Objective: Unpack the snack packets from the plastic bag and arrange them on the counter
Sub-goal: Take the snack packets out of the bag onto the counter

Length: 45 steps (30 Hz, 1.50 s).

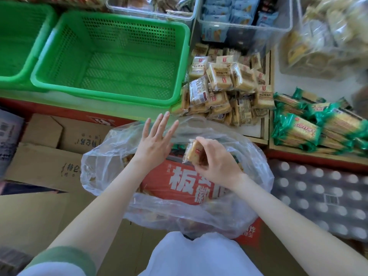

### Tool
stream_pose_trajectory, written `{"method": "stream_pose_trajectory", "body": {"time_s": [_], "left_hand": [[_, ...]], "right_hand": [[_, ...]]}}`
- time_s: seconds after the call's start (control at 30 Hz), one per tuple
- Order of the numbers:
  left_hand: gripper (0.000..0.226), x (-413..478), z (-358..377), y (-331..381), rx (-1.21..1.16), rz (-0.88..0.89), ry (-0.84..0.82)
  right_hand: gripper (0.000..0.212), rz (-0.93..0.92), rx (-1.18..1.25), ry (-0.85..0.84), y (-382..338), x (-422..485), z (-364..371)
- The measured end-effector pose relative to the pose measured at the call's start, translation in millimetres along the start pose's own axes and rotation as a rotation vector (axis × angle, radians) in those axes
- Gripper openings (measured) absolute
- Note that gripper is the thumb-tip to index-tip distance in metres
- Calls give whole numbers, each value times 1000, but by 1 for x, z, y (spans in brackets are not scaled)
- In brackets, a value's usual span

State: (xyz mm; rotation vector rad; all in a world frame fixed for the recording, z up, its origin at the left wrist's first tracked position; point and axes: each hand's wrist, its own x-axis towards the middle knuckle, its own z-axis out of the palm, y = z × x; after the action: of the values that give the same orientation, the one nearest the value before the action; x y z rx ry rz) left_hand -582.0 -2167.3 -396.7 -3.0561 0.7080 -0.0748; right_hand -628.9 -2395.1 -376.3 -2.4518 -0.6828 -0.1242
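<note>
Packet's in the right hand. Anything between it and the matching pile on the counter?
Nothing solid. Only the plastic bag's thin rim crosses between the packet in the right hand and the pile. The left hand hangs open off to the side, clear of that line.

A white, red-edged counter [298, 86] carries two green perforated plastic baskets [129, 36] at far left, clear plastic bins [239, 34] farthest back, a heap of tan snack packets [225, 84] mid-right, and green-wrapped cracker packets [310, 128] near right.

Clear plastic bag [103, 162] open w/ packets; tan snack packets [225, 90] heaped on counter.
</note>
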Motion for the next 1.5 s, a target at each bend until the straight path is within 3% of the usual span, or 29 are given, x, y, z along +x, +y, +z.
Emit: {"method": "stream_pose_trajectory", "body": {"time_s": [0.1,0.23,0.33,0.4,0.5,0.57,0.63,0.73,0.8,0.87,0.97,1.07,1.17,1.37,1.5], "left_hand": [[92,25,-2,-2,28,-25,0],[99,34,3,-6,114,-30,-16],[95,34,4,-10,101,-70,1],[94,36,2,-16,101,-84,-51],[80,41,0,-21,98,-73,-234],[78,41,-1,-21,30,-58,-246],[87,35,1,-24,-9,-4,-130],[84,21,8,-25,-8,41,-15],[82,8,15,-24,-15,75,8],[86,-9,24,-21,-21,93,-24],[91,-33,39,-21,-14,51,-54],[88,-47,45,-27,3,3,-82],[83,-54,47,-42,42,-35,-55],[77,-87,38,-73,81,-155,14],[72,-129,28,-83,37,-242,4]], "right_hand": [[60,193,126,231,8,31,-34],[47,332,-16,525,42,83,-63],[46,439,-117,626,66,116,-74],[50,564,-178,522,86,134,-72],[58,725,-226,165,103,143,-67],[64,773,-235,86,100,140,-66],[67,706,-262,179,82,132,-66],[57,369,-225,361,40,103,-51],[43,138,-178,287,11,65,-24],[34,-19,-184,62,-9,19,9],[48,56,-270,-234,-13,-30,52],[65,181,-356,-381,-8,-38,74],[71,175,-329,-449,-16,-15,89],[61,6,-137,-532,-62,31,125],[66,-55,-95,-685,-106,30,150]]}}
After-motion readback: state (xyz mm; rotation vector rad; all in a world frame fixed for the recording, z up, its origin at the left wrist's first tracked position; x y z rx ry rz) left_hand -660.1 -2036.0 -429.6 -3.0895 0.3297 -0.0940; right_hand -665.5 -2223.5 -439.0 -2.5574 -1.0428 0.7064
